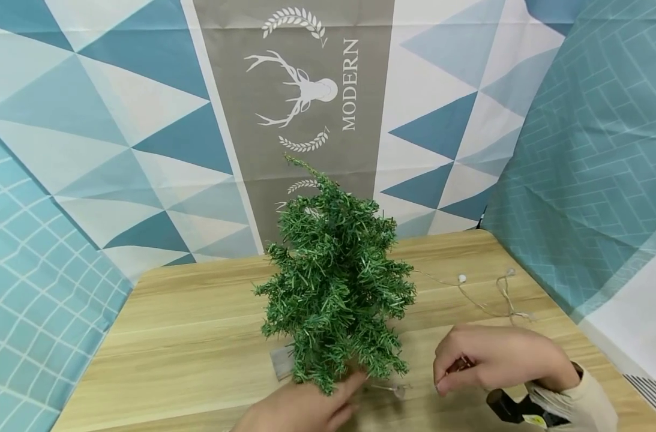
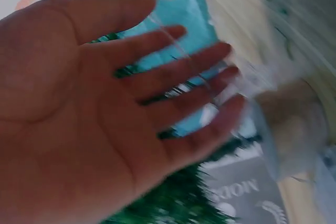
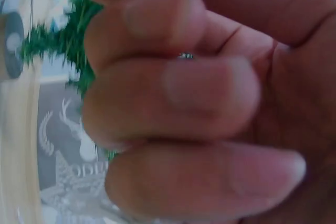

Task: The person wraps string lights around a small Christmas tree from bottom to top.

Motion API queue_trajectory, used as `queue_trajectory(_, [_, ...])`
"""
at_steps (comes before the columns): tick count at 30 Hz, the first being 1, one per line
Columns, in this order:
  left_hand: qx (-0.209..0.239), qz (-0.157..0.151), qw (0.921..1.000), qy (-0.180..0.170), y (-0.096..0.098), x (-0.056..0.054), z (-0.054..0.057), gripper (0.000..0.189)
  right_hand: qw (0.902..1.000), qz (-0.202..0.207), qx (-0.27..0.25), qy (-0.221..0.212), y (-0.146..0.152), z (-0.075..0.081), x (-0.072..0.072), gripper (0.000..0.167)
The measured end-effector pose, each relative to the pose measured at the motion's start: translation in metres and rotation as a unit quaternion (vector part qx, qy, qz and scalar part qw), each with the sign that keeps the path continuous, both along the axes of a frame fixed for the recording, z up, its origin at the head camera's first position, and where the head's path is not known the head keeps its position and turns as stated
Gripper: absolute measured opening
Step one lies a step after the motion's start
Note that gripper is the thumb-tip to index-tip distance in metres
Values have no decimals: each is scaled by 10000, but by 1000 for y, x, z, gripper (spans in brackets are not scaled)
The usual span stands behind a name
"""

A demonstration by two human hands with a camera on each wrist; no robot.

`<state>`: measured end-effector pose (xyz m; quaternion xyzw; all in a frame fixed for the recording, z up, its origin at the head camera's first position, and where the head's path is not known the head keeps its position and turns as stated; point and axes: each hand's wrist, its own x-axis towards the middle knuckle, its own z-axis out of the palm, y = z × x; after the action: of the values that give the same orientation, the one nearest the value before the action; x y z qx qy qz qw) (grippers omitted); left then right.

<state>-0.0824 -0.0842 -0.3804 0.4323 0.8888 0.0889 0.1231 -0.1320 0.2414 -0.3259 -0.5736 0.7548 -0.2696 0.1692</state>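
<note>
A small green artificial Christmas tree (image 1: pixel 338 282) stands upright on the wooden table, with part of its grey base (image 1: pixel 281 362) showing at lower left. My left hand (image 1: pixel 311 405) is at the foot of the tree, its fingertips under the lowest branches. In the left wrist view this hand (image 2: pixel 105 98) has its fingers straight and spread, and a thin cord (image 2: pixel 178 48) crosses them. A pale bead (image 1: pixel 399 392) on the cord shows to the right of the trunk. Right of the tree, my right hand (image 1: pixel 500 358) pinches the cord between thumb and forefinger, its other fingers curled.
More of the thin cord with small white balls (image 1: pixel 461 278) trails over the table (image 1: pixel 198 336) behind the right hand. A patterned cloth (image 1: pixel 160 120) hangs behind the table, with blue cloths (image 1: pixel 592 150) at the sides. A black strap device (image 1: pixel 514 408) is on the right wrist.
</note>
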Motion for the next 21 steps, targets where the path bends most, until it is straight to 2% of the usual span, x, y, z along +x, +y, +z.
queue_trajectory(1, [51,167,9987,-472,2,3,1,47,9998,115,-56,174,-3,1,3,17])
queue_trajectory(2, [117,210,9976,-653,4,5,1,48,9993,213,-128,279,-5,3,6,16])
queue_trajectory(3, [440,392,9940,-921,6,7,1,48,9992,237,-186,249,-8,4,9,15])
queue_trajectory(4, [538,283,9948,-817,7,8,1,49,9990,261,-286,218,-10,6,11,16])
queue_trajectory(8, [862,-195,9959,168,8,12,2,63,9975,158,-681,-82,-18,10,16,28])
queue_trajectory(9, [898,-245,9952,305,7,13,3,66,9970,95,-746,-178,-19,11,17,30])
queue_trajectory(11, [931,-270,9945,404,3,14,6,69,9964,-40,-843,-91,-22,11,18,32])
queue_trajectory(14, [783,-135,9957,467,-3,15,12,72,9929,-266,-1127,255,-25,9,19,30])
queue_trajectory(17, [663,12,9938,893,-7,15,15,66,9795,-679,-1693,852,-26,6,18,30])
queue_trajectory(21, [450,299,9914,1189,-5,17,16,67,9462,-1478,-2434,1537,-28,3,14,35])
